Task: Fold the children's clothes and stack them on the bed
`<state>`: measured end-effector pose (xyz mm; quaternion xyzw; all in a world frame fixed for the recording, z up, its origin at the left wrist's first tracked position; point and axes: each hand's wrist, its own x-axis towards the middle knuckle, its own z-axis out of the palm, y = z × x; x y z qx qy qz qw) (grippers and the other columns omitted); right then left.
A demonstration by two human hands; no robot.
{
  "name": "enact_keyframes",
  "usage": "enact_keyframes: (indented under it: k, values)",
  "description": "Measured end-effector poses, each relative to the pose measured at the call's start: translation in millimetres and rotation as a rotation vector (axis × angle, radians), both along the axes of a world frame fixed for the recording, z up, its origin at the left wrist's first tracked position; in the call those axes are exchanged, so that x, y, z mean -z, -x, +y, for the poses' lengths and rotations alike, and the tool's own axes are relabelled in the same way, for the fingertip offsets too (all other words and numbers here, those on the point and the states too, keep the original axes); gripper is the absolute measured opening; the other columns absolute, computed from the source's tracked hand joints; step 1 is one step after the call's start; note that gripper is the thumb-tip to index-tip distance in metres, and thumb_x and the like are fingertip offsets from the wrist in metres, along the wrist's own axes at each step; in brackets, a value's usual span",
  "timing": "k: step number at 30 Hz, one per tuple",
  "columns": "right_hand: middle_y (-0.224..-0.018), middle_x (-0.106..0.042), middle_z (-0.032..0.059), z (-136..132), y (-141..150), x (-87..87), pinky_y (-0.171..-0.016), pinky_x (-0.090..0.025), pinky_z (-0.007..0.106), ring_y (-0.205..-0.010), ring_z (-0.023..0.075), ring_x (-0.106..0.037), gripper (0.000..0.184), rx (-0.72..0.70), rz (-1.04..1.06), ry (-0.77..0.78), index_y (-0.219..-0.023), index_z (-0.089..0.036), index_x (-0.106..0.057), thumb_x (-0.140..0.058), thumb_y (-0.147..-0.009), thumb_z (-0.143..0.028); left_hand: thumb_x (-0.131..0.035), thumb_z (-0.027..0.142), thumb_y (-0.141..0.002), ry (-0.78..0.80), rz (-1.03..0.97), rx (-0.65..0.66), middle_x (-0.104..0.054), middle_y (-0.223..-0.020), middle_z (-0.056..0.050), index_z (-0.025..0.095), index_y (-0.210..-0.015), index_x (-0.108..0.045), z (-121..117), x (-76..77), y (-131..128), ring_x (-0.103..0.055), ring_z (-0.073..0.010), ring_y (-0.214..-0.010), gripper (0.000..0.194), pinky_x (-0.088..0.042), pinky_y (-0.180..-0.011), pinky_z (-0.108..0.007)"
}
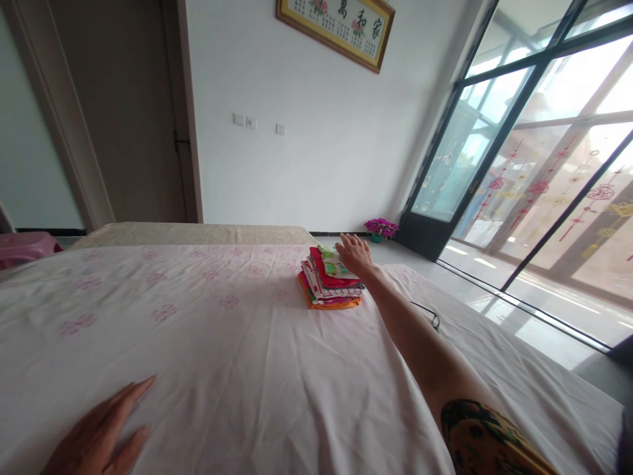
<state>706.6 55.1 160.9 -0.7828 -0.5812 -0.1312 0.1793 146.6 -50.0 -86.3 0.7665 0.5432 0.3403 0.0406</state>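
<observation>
- A stack of folded cloths [332, 280] sits on the surface [198, 369] near its far right corner, close to the far edge and just in from the right edge
- The stack shows a white and green printed cloth [332, 262] on top, red below it, then white with red marks, with magenta and orange at the bottom
- The right hand [355, 254] reaches out to the top right side of the stack, fingers stretched and unclenched, grasping nothing that shows; whether it presses on the top cloth or is just above it, I cannot tell
- A patterned sleeve [487, 435] in dark, green and yellow tones covers the right arm near the elbow
- The left hand [99, 432] is at the near left corner of the surface, free of any hold, fingers extended and thumb apart, well away from the stack; contact with the sheet is unclear
- The pale pink sheet [277, 389] is creased toward the near edge and carries pink flower prints toward the far left corner
- A thin dark looped object [435, 321] lies on the cloth to the right of the forearm, too small to identify
</observation>
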Motion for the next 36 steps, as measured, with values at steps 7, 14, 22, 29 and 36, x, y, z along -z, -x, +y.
enact_keyframes:
  k: [7,14,22,29,36]
  values:
    - [-0.152,-0.044,0.0045,8.9,12.1,21.8,-0.113,-0.022,0.054,-0.141,0.0290,-0.033,0.048,-0.185,-0.148,0.211,-0.143,-0.033,-0.047,-0.021,-0.103,-0.043,-0.055,0.041,-0.082,0.000,-0.004,0.075,-0.062,-0.136,0.001,0.042,-0.139,-0.047,0.2,-1.3,4.0,-0.057,-0.0290,-0.126,0.058,-0.046,-0.109,-0.047]
    - [-0.153,-0.043,0.0027,22.1,18.1,34.4,-0.114,-0.016,0.056,-0.143,0.0299,-0.029,0.055,-0.236,-0.192,0.187,-0.148,-0.033,-0.040,-0.017,-0.102,-0.053,-0.052,0.042,-0.086,-0.027,0.099,0.111,-0.060,-0.137,-0.004,0.031,-0.132,-0.053,-2.2,-11.8,-2.4,-0.053,-0.0269,-0.130,0.047,-0.043,-0.111,-0.045]
    - [-0.151,-0.046,0.0031,24.5,21.1,46.5,-0.117,-0.013,0.050,-0.144,0.0266,-0.028,0.049,-0.310,-0.243,0.140,-0.145,-0.030,-0.045,-0.022,-0.104,-0.042,-0.050,0.043,-0.087,-0.049,0.149,0.102,-0.060,-0.137,-0.003,0.032,-0.132,-0.054,-5.1,-16.8,-6.9,-0.053,-0.0254,-0.130,0.046,-0.044,-0.110,-0.044]
    - [-0.149,-0.048,0.0075,18.5,16.7,41.8,-0.117,-0.019,0.050,-0.143,0.0272,-0.032,0.046,-0.351,-0.262,0.189,-0.141,-0.024,-0.051,-0.031,-0.100,-0.029,-0.046,0.035,-0.088,0.026,0.122,0.061,-0.062,-0.134,-0.004,0.027,-0.127,-0.061,-25.0,-64.9,-27.6,-0.055,-0.0233,-0.127,0.043,-0.042,-0.112,-0.042]
    - [-0.139,-0.057,0.0129,40.0,7.4,19.4,-0.110,-0.031,0.057,-0.134,0.0298,-0.046,0.043,-0.235,-0.133,0.166,-0.129,-0.025,-0.062,-0.035,-0.097,-0.035,-0.046,0.018,-0.083,0.095,0.019,0.045,-0.063,-0.132,-0.010,0.021,-0.128,-0.059,-35.3,-91.0,-34.6,-0.056,-0.0221,-0.125,0.047,-0.043,-0.110,-0.041]
